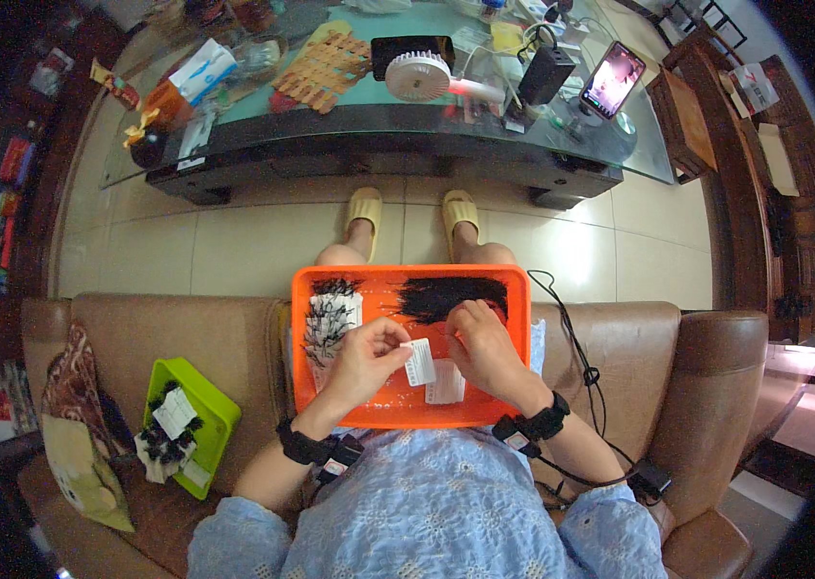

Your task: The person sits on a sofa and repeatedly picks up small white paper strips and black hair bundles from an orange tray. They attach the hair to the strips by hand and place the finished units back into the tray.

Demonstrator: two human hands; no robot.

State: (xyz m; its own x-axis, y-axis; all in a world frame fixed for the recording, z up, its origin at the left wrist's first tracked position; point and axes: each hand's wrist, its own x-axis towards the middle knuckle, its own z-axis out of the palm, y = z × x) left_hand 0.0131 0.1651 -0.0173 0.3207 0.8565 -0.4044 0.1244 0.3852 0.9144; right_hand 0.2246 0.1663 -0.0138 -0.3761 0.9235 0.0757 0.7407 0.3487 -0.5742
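An orange tray [398, 415] rests on my lap. My left hand [366, 362] pinches a small white printed card [419, 363] by its left edge, over the middle of the tray. My right hand [485, 349] is closed just right of the card, thumb and fingertips together; anything between them is too small to make out. Beyond it lies a thick bundle of thin black strands [441, 298]. Below the held card is a stack of white cards [445, 384]. At the tray's left side, white cards with black strands [330, 323] are piled up.
Left of me on the brown sofa [610, 357] sits a green tray [224, 410] with more cards and black strands. A black cable [581, 352] runs along the right. Ahead, a glass table [330, 130] carries a white fan [417, 75], a phone [613, 80] and a woven mat [323, 66].
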